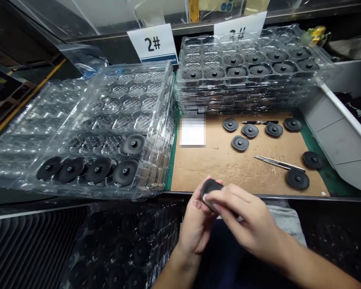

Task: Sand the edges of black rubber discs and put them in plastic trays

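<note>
My left hand (195, 226) holds a black round rubber disc (211, 189) on edge, its fingers behind it. My right hand (246, 212) presses over the disc's face, and a small white wipe (208, 197) seems pinched under its fingers. Several matching dark discs with raised centre hubs (240, 143) lie on a brown cardboard sheet (237, 172) just beyond my hands. A craft knife (279, 163) and a black marker pen (260, 122) lie on the cardboard too.
Clear plastic blister trays (120, 120) holding discs stand to the left, and a tall stack of them (246, 68) stands at the back, with "2#" label cards (152, 43) behind. More trays (120, 245) lie low at the bottom left. A grey panel (337, 136) angles along the right side.
</note>
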Demonstrator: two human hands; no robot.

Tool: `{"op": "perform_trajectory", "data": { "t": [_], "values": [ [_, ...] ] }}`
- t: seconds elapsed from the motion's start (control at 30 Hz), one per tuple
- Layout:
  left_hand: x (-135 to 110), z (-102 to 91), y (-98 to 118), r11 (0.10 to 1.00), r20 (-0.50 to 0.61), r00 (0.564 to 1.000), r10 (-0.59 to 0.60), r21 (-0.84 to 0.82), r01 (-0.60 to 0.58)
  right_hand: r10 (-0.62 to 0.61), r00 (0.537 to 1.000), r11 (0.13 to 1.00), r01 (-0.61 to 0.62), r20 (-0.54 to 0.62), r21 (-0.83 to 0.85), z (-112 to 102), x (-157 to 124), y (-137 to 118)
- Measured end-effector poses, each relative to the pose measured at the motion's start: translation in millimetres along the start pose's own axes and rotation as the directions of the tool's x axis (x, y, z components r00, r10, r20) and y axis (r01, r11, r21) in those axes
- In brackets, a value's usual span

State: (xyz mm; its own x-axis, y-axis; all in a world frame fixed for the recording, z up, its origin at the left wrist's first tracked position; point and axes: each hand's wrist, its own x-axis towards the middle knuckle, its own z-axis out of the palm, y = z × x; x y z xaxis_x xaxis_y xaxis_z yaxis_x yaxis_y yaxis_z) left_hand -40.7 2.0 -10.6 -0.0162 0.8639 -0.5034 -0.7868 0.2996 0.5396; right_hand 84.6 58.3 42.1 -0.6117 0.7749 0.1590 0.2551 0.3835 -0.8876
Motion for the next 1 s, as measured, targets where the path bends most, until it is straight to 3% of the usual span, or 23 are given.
{"op": "perform_trajectory", "data": {
  "t": [0.07, 0.1, 0.23, 0.3, 0.37, 0.4, 0.47, 0.53, 0.6, 0.7, 0.8, 0.83, 0.9, 0.97, 1.0],
  "values": [
    [0, 4.6, -3, 1.0, -0.014, 1.0, 0.021, 0.007, -0.021, 0.031, 0.995, 1.0, -0.03, 0.095, -0.009, -3, 1, 0],
    [0, 6.7, -4, 1.0, -0.008, 1.0, 0.024, 0.01, -0.023, 0.03, 0.996, 0.999, -0.027, 0.086, -0.027, -5, 2, 2],
    [2, 14.2, -8, 0.998, 0.044, 0.999, 0.012, 0.054, -0.014, -0.123, 0.974, 0.992, 0.114, -0.189, -0.057, -10, -7, 9],
    [3, 17.3, -8, 0.998, 0.042, 0.999, 0.012, 0.066, -0.014, -0.112, 0.984, 0.993, 0.116, -0.136, 0.019, -15, -15, 9],
    [3, 21.3, -9, 0.997, 0.033, 0.999, 0.005, 0.077, -0.008, -0.032, 0.999, 0.997, 0.032, -0.004, 0.069, -22, -20, 8],
    [4, 24.2, -10, 0.996, 0.036, 0.999, -0.004, 0.09, 0.001, 0.002, 1.0, 0.998, -0.002, 0.002, 0.063, -25, -21, 7],
    [5, 31.8, -13, 0.99, 0.05, 0.998, -0.039, 0.134, 0.032, -0.015, 0.991, 1.0, 0.017, -0.13, 0.012, -30, -20, 8],
    [5, 40.4, -15, 0.981, 0.054, 0.994, -0.093, 0.176, 0.082, -0.115, 0.96, 0.993, 0.11, -0.254, -0.033, -33, -22, 11],
    [3, 47.9, -15, 0.978, 0.031, 0.994, -0.106, 0.181, 0.099, -0.172, 0.962, 0.985, 0.173, -0.211, -0.013, -39, -31, 14],
    [1, 55.4, -15, 0.983, 0.011, 0.994, -0.105, 0.15, 0.102, -0.051, 0.997, 0.999, 0.051, -0.065, 0.002, -51, -52, 19],
    [1, 61.2, -20, 0.974, 0.035, 0.979, -0.202, 0.11, 0.197, 0.036, 0.975, 0.983, -0.074, -0.218, -0.169, -61, -61, 20],
    [1, 63.0, -22, 0.966, 0.04, 0.969, -0.244, 0.101, 0.239, -0.027, 0.96, 0.971, -0.041, -0.278, -0.236, -63, -59, 21],
    [0, 65.6, -26, 0.947, 0.036, 0.95, -0.309, 0.101, 0.304, -0.242, 0.925, 0.94, 0.149, -0.293, -0.308, -66, -51, 22],
    [-1, 66.6, -28, 0.941, 0.032, 0.946, -0.322, 0.121, 0.316, -0.386, 0.902, 0.91, 0.338, -0.191, -0.241, -69, -43, 26],
    [-3, 66.6, -28, 0.944, 0.028, 0.95, -0.31, 0.129, 0.304, -0.389, 0.911, 0.913, 0.361, -0.135, -0.191, -70, -39, 27]
  ]
}}
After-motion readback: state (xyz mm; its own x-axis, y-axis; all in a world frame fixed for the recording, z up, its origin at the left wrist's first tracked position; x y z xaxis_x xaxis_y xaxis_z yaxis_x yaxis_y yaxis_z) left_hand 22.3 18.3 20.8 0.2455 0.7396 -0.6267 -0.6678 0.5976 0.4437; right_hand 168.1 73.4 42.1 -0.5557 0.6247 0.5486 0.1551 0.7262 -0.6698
